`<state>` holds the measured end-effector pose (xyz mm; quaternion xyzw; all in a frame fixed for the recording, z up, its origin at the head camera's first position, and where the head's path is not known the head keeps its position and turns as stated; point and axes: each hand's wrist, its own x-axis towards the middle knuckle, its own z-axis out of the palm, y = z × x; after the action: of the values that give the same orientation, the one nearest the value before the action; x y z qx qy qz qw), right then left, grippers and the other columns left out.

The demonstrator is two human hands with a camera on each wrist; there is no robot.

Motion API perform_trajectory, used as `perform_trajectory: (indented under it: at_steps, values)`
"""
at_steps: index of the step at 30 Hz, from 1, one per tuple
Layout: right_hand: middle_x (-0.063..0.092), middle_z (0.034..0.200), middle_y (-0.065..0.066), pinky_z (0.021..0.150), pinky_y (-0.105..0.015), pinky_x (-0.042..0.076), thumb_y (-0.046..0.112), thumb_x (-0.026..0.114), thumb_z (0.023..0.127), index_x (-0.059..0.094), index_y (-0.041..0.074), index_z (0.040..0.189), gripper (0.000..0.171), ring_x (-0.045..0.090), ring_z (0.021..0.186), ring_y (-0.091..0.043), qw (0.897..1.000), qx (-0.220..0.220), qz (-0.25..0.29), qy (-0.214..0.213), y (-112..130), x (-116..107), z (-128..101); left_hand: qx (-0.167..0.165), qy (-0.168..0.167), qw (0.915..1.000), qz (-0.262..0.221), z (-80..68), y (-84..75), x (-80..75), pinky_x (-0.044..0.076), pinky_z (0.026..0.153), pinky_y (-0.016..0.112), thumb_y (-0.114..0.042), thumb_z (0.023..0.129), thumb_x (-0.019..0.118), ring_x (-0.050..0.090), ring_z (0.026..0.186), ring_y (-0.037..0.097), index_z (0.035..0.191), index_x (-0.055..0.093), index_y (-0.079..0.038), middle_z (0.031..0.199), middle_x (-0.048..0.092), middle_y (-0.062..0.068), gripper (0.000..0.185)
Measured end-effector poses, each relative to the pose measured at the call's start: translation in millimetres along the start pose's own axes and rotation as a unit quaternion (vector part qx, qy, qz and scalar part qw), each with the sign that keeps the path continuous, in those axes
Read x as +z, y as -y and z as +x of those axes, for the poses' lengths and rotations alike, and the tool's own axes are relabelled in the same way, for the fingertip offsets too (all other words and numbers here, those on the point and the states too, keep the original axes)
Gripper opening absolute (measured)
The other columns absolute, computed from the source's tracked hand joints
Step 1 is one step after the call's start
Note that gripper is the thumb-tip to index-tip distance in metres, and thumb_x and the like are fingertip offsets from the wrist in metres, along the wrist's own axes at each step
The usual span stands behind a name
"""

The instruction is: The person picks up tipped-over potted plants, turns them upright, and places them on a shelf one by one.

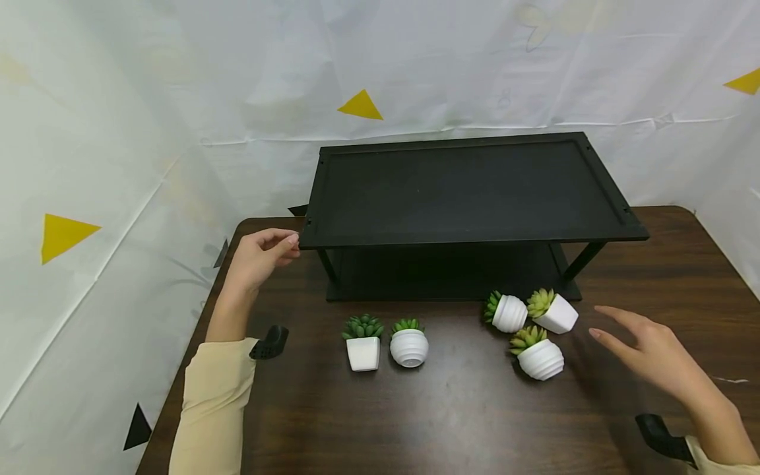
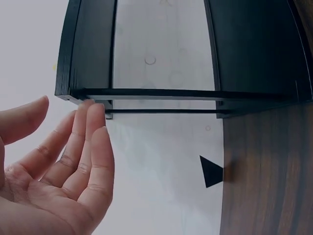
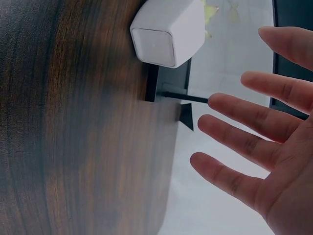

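dark wooden table carries black shelf (2-tier) and 5 potted succulents.

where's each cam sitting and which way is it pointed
Head: worn on the head, looks forward and down at the table, black shelf and five potted plants; both forearms show.
Left wrist: behind the left hand, faces the shelf's corner; open fingers show.
Right wrist: behind the right hand, faces a tipped square pot; spread fingers show.
Shared: all three see the shelf and table.

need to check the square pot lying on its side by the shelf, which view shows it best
The right wrist view: the square pot fills the frame close up, base toward the camera. The head view shows the pot small, tipped beside the shelf. The left wrist view misses it.
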<state>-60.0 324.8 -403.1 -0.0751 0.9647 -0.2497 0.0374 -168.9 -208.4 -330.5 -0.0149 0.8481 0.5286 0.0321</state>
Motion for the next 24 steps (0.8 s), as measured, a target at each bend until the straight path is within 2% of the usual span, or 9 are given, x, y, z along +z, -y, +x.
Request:
perform_trajectory:
  at_steps: [4,11,14,17,21,24]
  values:
    - [0.047,0.119,-0.035,0.074,-0.063,0.038,0.028,0.057,0.092,0.047,-0.006,0.125,0.049,0.044,0.104,-0.055,1.000,-0.003,0.004,-0.006,0,-1,-1,-0.010,0.014,0.9999,0.000,1.2,-3.3,0.3,0.050,0.082,0.031,-0.028,0.092,0.056,0.062,0.078,0.007,0.117,0.058,0.001,0.104,0.059,0.018,0.038]
    - [0.052,0.117,-0.031,0.074,-0.061,0.041,0.025,0.060,0.090,0.050,-0.004,0.124,0.046,0.049,0.102,-0.051,0.999,-0.022,0.027,-0.014,2,-5,3,-0.018,0.016,0.9997,-0.004,1.6,-2.4,-0.2,0.050,0.076,0.023,-0.025,0.091,0.058,0.062,0.076,0.006,0.115,0.059,0.002,0.105,0.059,0.020,0.036]
    - [0.055,0.116,-0.026,0.072,-0.054,0.047,0.024,0.063,0.088,0.051,-0.001,0.125,0.046,0.055,0.098,-0.042,0.999,-0.035,0.036,-0.015,3,-6,8,-0.015,0.014,0.9997,-0.011,1.5,-1.6,-0.8,0.051,0.075,0.022,-0.024,0.091,0.058,0.063,0.075,0.006,0.115,0.059,0.003,0.105,0.059,0.023,0.036]
    - [0.059,0.113,-0.022,0.066,-0.039,0.052,0.023,0.067,0.085,0.054,0.001,0.123,0.045,0.061,0.091,-0.023,0.998,-0.050,0.042,-0.014,3,-7,15,-0.016,0.012,0.9997,-0.016,1.3,-0.8,-0.7,0.051,0.074,0.022,-0.023,0.091,0.058,0.063,0.074,0.007,0.114,0.059,0.004,0.103,0.060,0.022,0.035]
    - [0.060,0.108,-0.021,0.061,-0.025,0.050,0.023,0.068,0.084,0.054,0.000,0.121,0.045,0.056,0.083,0.000,0.997,-0.053,0.057,0.002,4,-9,25,-0.020,0.007,0.9995,-0.022,1.2,-0.3,0.2,0.051,0.073,0.022,-0.022,0.090,0.059,0.063,0.073,0.007,0.113,0.059,0.004,0.099,0.061,0.017,0.034]
    - [0.059,0.107,-0.023,0.060,-0.024,0.049,0.023,0.068,0.084,0.053,-0.002,0.121,0.048,0.056,0.082,-0.003,0.997,-0.049,0.060,0.017,4,-8,31,-0.015,0.005,0.9996,-0.022,1.3,-0.4,0.7,0.052,0.072,0.021,-0.021,0.090,0.059,0.063,0.072,0.006,0.112,0.059,0.005,0.100,0.061,0.019,0.034]
